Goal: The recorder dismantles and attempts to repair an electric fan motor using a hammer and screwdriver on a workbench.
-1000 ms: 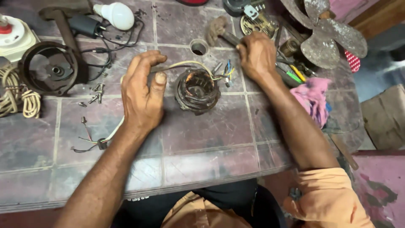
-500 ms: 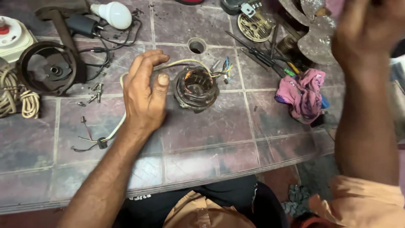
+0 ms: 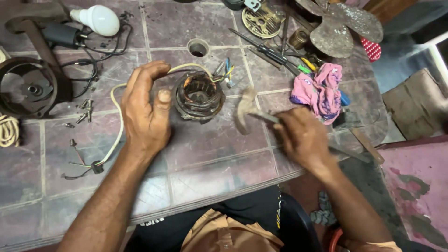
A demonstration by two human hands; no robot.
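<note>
Since the frame half a second back, right hand [image 3: 303,137] is down from high at the upper right edge of view to just above the table, now closed around the handle of a hammer [image 3: 247,114]. Hammer head is motion-blurred, hanging just right of the motor stator [image 3: 198,96]; cannot tell whether it touches. Left hand [image 3: 144,109] is unchanged, resting on the table beside the stator.

Left hand: fingers curled loosely, thumb tip against the stator's left side, not clamped around anything. A cream cable [image 3: 116,121] loops under and around this hand, running from the top of the stator down to a small black grommet [image 3: 97,165] near the forearm.

Stator: round, dark, copper windings visible inside, sitting upright on the tiled table [image 3: 210,154] near its middle. Coloured lead wires [image 3: 227,72] fan out from its upper right. A round hole [image 3: 198,47] in the tile lies just beyond it.

Surroundings: pink cloth [image 3: 319,91] to the right, near the right hand. Behind it, a rusty fan blade [image 3: 343,28], screwdrivers [image 3: 268,49] and a round brass-coloured grille [image 3: 261,19]. Far left, a dark round motor housing [image 3: 30,88], with coiled rope [image 3: 8,130] at the edge. White bulb [image 3: 95,19] with black wiring at upper left. Loose screws [image 3: 85,106] lie between housing and left hand.
</note>
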